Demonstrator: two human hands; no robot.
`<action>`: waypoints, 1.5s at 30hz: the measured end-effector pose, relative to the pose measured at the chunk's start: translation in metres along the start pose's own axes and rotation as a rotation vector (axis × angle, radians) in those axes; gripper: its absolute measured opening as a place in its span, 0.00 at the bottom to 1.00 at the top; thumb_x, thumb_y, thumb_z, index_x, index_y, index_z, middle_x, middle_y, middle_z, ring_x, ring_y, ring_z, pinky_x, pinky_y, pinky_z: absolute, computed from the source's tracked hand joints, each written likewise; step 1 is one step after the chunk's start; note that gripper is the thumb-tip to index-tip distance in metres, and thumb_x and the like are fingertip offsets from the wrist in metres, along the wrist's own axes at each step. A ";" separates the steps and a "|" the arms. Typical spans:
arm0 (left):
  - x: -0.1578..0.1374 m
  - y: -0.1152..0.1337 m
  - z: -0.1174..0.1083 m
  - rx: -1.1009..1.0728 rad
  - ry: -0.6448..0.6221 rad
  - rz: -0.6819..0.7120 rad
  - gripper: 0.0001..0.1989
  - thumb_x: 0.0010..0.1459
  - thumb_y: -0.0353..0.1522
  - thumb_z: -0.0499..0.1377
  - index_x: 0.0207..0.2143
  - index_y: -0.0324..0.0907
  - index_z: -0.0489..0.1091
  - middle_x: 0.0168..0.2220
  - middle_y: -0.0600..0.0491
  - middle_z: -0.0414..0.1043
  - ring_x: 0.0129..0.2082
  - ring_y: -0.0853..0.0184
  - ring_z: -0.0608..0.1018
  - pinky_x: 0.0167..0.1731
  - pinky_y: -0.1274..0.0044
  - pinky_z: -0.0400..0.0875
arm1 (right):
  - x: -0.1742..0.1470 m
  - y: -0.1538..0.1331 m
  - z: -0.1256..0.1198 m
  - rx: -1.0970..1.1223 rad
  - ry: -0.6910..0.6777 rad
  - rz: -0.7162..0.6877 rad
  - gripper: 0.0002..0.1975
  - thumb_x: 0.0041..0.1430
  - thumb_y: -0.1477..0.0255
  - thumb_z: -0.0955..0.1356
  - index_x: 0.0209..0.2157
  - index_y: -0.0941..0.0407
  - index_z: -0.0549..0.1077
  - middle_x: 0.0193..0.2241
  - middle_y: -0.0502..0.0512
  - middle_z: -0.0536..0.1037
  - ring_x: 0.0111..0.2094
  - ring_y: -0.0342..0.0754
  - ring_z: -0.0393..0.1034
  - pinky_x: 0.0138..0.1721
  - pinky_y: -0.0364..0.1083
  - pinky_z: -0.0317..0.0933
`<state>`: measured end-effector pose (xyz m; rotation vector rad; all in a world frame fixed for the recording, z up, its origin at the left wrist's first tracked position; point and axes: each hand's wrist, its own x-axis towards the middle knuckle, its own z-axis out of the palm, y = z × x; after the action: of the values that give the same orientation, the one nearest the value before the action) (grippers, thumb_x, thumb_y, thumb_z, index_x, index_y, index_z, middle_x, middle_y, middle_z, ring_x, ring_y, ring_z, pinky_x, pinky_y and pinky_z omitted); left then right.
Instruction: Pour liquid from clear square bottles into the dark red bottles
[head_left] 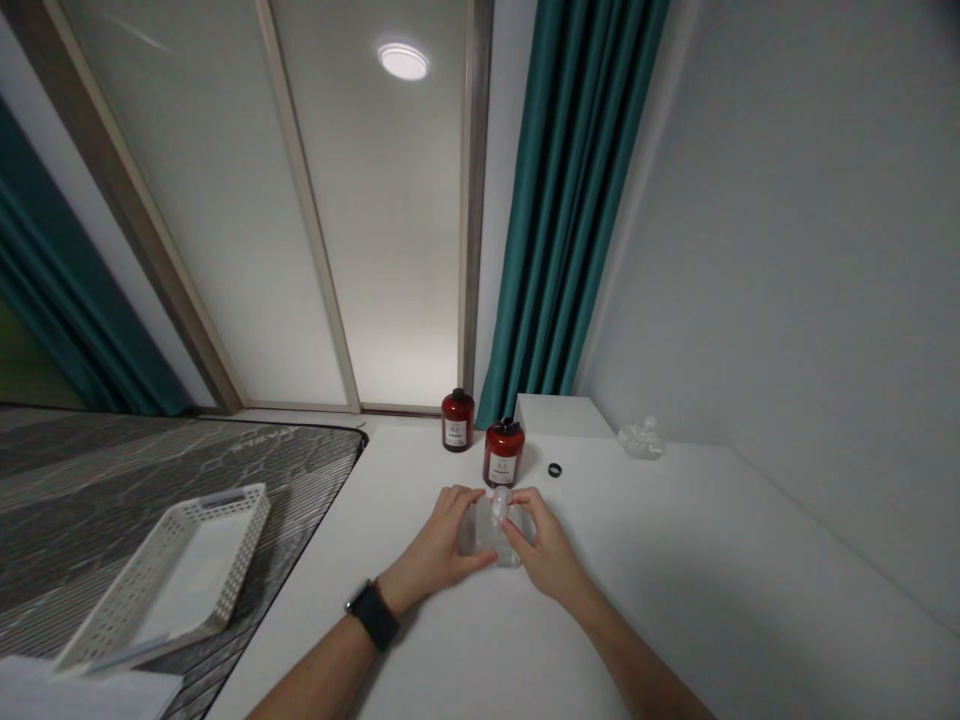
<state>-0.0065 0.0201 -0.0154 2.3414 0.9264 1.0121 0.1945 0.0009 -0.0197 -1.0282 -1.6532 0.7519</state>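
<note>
On the white table, a small clear bottle (486,542) is between my two hands. My left hand (448,540) wraps round its left side, thumb toward the front. With thumb and fingers, my right hand (551,548) grips the clear bottle top (501,502); whether it is a cap or a pump I cannot tell. Just behind stands a dark red bottle (502,455) with a white label and a black top. A second red bottle (457,422) with a black cap is farther back to the left. A black ring (554,470) lies to the right of the nearer red bottle.
At the table's back are a white box (564,416) and a crumpled-looking clear plastic item (642,438). To the left, a white perforated basket (244,545) rests on a dark grey striped surface, with white paper (82,690) near it. A wall borders the right side.
</note>
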 end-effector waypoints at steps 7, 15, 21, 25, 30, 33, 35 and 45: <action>0.001 0.014 -0.011 0.094 0.070 0.162 0.24 0.58 0.31 0.65 0.56 0.44 0.64 0.50 0.46 0.69 0.50 0.56 0.69 0.51 0.64 0.69 | -0.002 0.005 0.006 0.019 0.058 0.026 0.13 0.61 0.69 0.67 0.48 0.53 0.67 0.45 0.56 0.74 0.49 0.54 0.69 0.54 0.53 0.61; 0.002 0.014 -0.011 0.125 0.047 0.203 0.20 0.60 0.31 0.64 0.53 0.43 0.66 0.46 0.47 0.72 0.46 0.58 0.71 0.48 0.65 0.69 | -0.003 0.008 0.007 0.054 0.064 0.039 0.29 0.58 0.73 0.68 0.60 0.50 0.60 0.45 0.55 0.72 0.50 0.53 0.68 0.58 0.58 0.57; 0.001 0.011 -0.009 0.120 0.052 0.209 0.19 0.61 0.32 0.63 0.53 0.44 0.65 0.46 0.47 0.72 0.46 0.58 0.72 0.47 0.65 0.69 | -0.004 0.005 0.005 0.176 0.020 0.062 0.28 0.62 0.72 0.66 0.62 0.48 0.57 0.51 0.58 0.73 0.56 0.54 0.67 0.62 0.59 0.54; 0.001 0.010 -0.008 0.122 0.060 0.201 0.21 0.60 0.32 0.64 0.54 0.44 0.65 0.46 0.46 0.72 0.46 0.57 0.72 0.47 0.65 0.69 | -0.003 0.007 0.006 0.208 0.033 0.052 0.27 0.62 0.70 0.67 0.62 0.48 0.59 0.46 0.55 0.75 0.51 0.53 0.70 0.60 0.58 0.57; 0.001 0.012 -0.009 0.124 0.066 0.191 0.21 0.59 0.32 0.64 0.54 0.44 0.66 0.47 0.47 0.72 0.47 0.58 0.72 0.48 0.65 0.69 | -0.003 0.008 0.006 0.205 0.030 0.036 0.27 0.63 0.70 0.67 0.62 0.47 0.59 0.47 0.55 0.73 0.53 0.52 0.69 0.61 0.58 0.56; 0.002 0.012 -0.009 0.118 0.068 0.188 0.20 0.60 0.32 0.64 0.54 0.44 0.66 0.46 0.47 0.72 0.47 0.58 0.72 0.48 0.65 0.68 | -0.004 0.007 0.006 0.223 0.011 0.047 0.27 0.65 0.69 0.66 0.63 0.47 0.58 0.50 0.57 0.74 0.55 0.53 0.68 0.61 0.57 0.57; 0.002 0.012 -0.009 0.114 0.065 0.186 0.20 0.60 0.32 0.64 0.54 0.44 0.66 0.47 0.47 0.72 0.47 0.58 0.72 0.48 0.65 0.69 | -0.004 0.008 0.006 0.224 0.022 0.050 0.27 0.64 0.68 0.66 0.63 0.48 0.59 0.49 0.57 0.75 0.54 0.53 0.69 0.60 0.57 0.59; 0.001 0.014 -0.010 0.116 0.044 0.163 0.21 0.60 0.32 0.64 0.55 0.45 0.66 0.47 0.46 0.72 0.47 0.57 0.73 0.48 0.65 0.69 | -0.004 0.005 0.006 0.277 0.008 0.071 0.29 0.64 0.70 0.67 0.64 0.48 0.56 0.49 0.57 0.74 0.54 0.52 0.68 0.60 0.57 0.57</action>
<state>-0.0076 0.0125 0.0000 2.5344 0.8418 1.1037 0.1911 -0.0009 -0.0272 -0.8937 -1.4634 0.9916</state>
